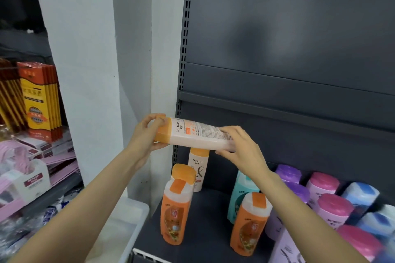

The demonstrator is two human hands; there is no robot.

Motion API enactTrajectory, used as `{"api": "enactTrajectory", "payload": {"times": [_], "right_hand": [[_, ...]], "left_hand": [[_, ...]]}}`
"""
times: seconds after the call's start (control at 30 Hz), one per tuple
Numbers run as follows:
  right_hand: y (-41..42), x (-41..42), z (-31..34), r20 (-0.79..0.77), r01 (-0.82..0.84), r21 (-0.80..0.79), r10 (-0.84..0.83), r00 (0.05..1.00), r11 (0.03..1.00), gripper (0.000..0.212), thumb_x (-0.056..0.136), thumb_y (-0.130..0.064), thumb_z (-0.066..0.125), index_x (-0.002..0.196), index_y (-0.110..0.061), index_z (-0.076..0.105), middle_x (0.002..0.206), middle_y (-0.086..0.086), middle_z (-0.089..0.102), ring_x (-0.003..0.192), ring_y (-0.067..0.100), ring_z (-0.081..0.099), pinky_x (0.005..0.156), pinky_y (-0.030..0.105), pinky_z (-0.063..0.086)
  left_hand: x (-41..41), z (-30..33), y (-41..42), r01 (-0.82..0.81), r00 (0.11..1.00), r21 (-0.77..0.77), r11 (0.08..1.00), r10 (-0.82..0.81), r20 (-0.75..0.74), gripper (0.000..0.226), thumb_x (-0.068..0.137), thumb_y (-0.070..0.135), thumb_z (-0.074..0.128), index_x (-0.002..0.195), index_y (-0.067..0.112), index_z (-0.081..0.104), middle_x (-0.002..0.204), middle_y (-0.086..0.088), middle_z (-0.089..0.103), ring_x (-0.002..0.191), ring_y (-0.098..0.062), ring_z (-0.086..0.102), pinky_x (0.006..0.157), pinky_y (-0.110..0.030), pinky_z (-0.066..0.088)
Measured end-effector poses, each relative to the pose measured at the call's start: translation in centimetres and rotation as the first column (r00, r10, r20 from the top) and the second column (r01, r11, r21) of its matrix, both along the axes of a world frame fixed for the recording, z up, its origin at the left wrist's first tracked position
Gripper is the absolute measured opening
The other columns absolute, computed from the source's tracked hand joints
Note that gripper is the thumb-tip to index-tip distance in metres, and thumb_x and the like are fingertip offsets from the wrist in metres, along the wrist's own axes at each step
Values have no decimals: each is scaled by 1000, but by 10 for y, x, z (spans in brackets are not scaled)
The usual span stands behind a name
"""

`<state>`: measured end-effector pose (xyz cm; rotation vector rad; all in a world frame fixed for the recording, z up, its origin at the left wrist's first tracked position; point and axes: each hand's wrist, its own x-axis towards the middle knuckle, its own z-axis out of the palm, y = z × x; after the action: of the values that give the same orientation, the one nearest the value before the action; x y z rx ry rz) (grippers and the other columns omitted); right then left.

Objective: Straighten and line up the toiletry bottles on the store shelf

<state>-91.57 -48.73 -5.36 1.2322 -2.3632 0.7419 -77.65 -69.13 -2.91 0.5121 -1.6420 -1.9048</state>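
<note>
Overhead, both hands [147, 134] [239, 145] hold bottle [198, 134] above shelf [205, 226]

Both your forearms are bare to the frame edge; your left hand [147, 134] and right hand [241, 149] wear nothing.

Left hand [147, 132] and right hand [239, 147] (both raised) grip.

The white bottle [196, 134] with the orange cap looks like smooth, slightly glossy plastic with a printed label, as do the orange bottles [174, 213] standing below. The shelf [203, 230] and its back panel [288, 28] appear to be matt dark-grey painted metal. The yellow-and-red boxes [38, 100] at far left look like glossy printed cardboard.
</note>
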Motion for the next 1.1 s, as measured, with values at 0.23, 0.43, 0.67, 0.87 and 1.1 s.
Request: {"api": "enactTrajectory", "payload": {"times": [0.23, 0.43, 0.67, 0.87, 1.1], "right_hand": [[4, -10, 11, 437, -204, 39, 167, 884, 978, 42, 87, -28, 64, 127, -28, 53, 116, -4, 55, 107, 12, 52, 96, 33, 45], [4, -9, 12, 609, -175, -216, 272, 745, 961, 16, 95, -27, 52, 108, -26, 63, 102, -7, 67, 95, 9, 64, 76, 22, 51], [-14, 4, -8, 70, 49, 213, -65, 995, 976, 88, 73, -47, 73, 146, -26, 28, 134, -3, 43, 121, 18, 42, 106, 36, 33], [-15, -2, -4, 217, -9, 163, -27, 976, 987, 84, 73, -38, 76, 142, -23, 33, 131, -3, 49, 118, 17, 47, 93, 34, 42], [-20, -8, -4, 290, -77, 185, 21, 957, 980, 76, 73, -36, 76, 138, -25, 37, 124, -7, 47, 113, 11, 46, 90, 31, 43]], "left_hand": [[10, 12, -24, 244, 968, -203, 948, -226, 107, 27, 86, 25, 60, 112, 21, 59, 118, -4, 55, 111, -24, 55, 86, -33, 54], [4, 11, -21, 69, 986, -316, 946, -16, 167, 38, 84, 25, 66, 119, 13, 57, 107, -8, 65, 97, -24, 64, 74, -35, 59], [-8, 12, -16, -121, 974, -105, 987, 139, 180, 52, 76, 38, 74, 110, 1, 62, 93, -11, 71, 76, -20, 70, 56, -33, 60], [-3, 18, -20, 2, 930, -153, 988, 55, 364, 50, 83, 46, 64, 116, 11, 49, 95, -8, 66, 70, -23, 69, 54, -30, 58], [-3, 14, -31, 134, 905, -161, 978, -54, 421, 52, 81, 38, 69, 120, 11, 48, 109, -10, 63, 87, -22, 67, 72, -32, 59]]}}
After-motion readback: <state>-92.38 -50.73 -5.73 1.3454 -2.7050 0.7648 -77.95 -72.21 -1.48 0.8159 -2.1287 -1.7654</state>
